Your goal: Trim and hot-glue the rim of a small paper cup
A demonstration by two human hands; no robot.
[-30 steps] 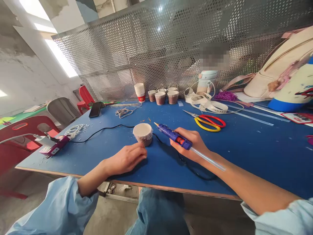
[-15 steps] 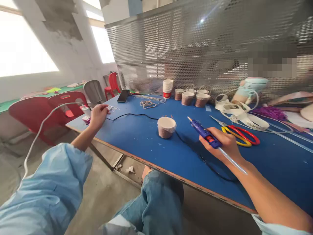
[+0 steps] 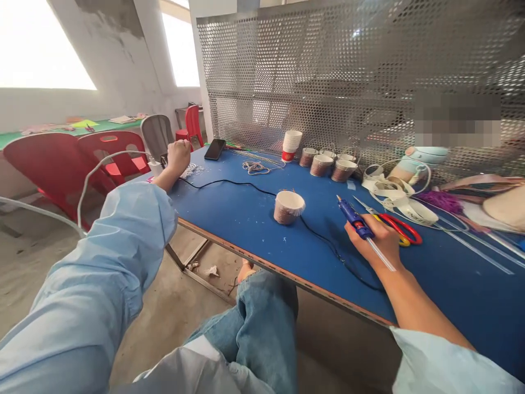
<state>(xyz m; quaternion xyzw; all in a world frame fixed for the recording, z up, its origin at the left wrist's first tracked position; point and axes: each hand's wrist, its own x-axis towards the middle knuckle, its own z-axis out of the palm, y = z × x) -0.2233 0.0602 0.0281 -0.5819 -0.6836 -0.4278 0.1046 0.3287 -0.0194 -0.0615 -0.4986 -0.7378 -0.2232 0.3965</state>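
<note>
Bright windows (image 3: 45,46) break a stained pale wall (image 3: 137,82) behind red chairs (image 3: 45,169), beside a perforated metal screen (image 3: 287,68).

The left hand (image 3: 179,157) has moved from the cup (image 3: 289,209) to near the white plug (image 3: 154,166).

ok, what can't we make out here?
All in the head view:
What the left hand grips, if anything: hidden by its back.
Most of the power strip: behind the left arm.
Glue gun trigger: under the right hand.
Cream object: cut off by the right edge.
Ribbon lettering: too small to read fully.
</note>
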